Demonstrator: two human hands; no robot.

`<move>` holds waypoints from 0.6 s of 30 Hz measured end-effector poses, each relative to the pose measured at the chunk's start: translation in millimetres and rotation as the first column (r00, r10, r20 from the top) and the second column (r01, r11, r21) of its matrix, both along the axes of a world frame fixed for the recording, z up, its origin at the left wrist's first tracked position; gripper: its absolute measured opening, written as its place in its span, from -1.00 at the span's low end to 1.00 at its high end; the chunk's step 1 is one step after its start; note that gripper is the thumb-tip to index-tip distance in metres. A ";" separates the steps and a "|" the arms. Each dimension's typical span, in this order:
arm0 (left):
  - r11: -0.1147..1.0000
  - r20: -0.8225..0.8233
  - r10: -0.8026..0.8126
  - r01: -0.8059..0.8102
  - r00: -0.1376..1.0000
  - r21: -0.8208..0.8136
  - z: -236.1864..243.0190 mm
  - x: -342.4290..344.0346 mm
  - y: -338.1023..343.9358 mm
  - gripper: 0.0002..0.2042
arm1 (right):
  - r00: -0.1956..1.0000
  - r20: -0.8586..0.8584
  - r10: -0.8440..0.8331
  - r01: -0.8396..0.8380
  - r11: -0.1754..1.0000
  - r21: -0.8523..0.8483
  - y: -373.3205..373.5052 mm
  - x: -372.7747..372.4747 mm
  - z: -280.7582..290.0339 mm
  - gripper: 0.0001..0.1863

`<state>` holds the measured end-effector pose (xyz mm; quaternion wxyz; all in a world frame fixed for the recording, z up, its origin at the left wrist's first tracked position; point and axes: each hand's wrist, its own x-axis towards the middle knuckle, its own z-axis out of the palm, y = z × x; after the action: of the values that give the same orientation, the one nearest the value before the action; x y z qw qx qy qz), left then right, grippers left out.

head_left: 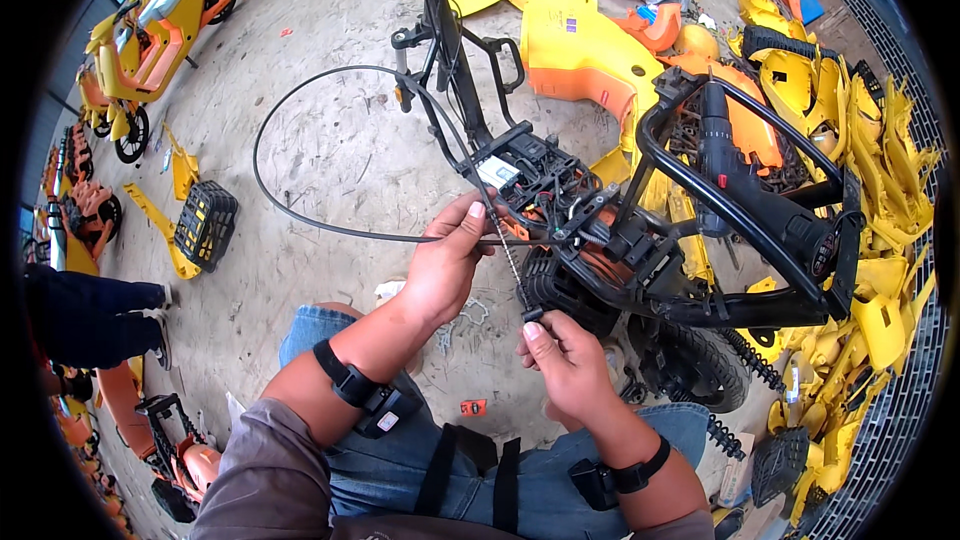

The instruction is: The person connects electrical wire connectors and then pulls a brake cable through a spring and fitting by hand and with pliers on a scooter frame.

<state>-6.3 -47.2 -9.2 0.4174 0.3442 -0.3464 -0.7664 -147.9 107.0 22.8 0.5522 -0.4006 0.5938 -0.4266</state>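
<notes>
My left hand [455, 250] is closed, thumb and finger pinching a thin black cable [300, 223] that loops out wide to the left and back to the scooter frame. Between my hands runs a bare, silvery, ridged stretch of the cable [513, 265]. At its lower end is a small black end piece [533, 315], gripped by the fingertips of my right hand [570, 360]. Both hands are just in front of the stripped black scooter frame [735, 308], whose wiring and a white-labelled box [497, 173] are exposed. What lies inside my curled fingers is hidden.
A black cordless drill [716, 130] rests on the frame's rear. Yellow body panels [880, 310] are heaped at right; an orange-yellow panel [575, 50] lies behind. At left are a black basket [207, 225], parked yellow scooters [150, 40] and another person's legs [90, 315].
</notes>
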 end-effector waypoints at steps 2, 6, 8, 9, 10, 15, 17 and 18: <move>0.996 0.067 -0.038 0.043 0.997 -0.074 -4.5 -1.6 -2.2 -0.67 | 0.995 0.061 -0.074 0.075 0.997 -0.023 -0.5 1.0 2.9 -0.72; 0.997 0.192 0.031 -0.018 0.981 -0.069 -11.6 -3.5 -6.4 -0.70 | 0.971 0.087 -0.224 0.222 0.975 0.031 -5.3 -10.4 9.1 -0.69; 0.993 0.279 0.092 -0.107 0.956 0.040 -20.0 -2.2 -11.8 -0.71 | 0.958 -0.028 -0.286 0.287 0.958 0.006 -6.3 -23.0 6.3 -0.70; 0.992 0.361 0.096 -0.119 0.928 0.041 -24.4 -1.4 -15.9 -0.70 | 0.948 -0.115 -0.296 0.297 0.955 -0.010 -5.3 -31.6 6.6 -0.70; 0.990 0.441 0.103 -0.134 0.892 0.040 -29.1 2.5 -20.8 -0.69 | 0.927 -0.172 -0.333 0.331 0.943 -0.041 -4.4 -37.3 8.5 -0.71; 0.963 0.590 0.204 -0.268 0.782 0.023 -50.2 31.7 -45.5 -0.51 | 0.836 -0.123 -0.535 0.522 0.844 -0.126 0.2 -59.5 34.9 -0.70; 0.937 0.455 0.280 -0.344 0.845 0.064 -34.7 33.3 -46.6 -0.46 | 0.820 -0.114 -0.561 0.548 0.826 -0.131 4.7 -67.0 36.6 -0.69; 0.938 0.326 0.284 -0.332 0.901 0.099 -28.0 39.9 -51.1 -0.50 | 0.821 -0.093 -0.564 0.551 0.824 -0.133 6.0 -68.2 36.6 -0.69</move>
<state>33.7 -98.2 -37.2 0.4471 0.5404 -0.2886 -0.6517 -216.1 113.0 59.4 0.3434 -0.2629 0.6969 -0.5721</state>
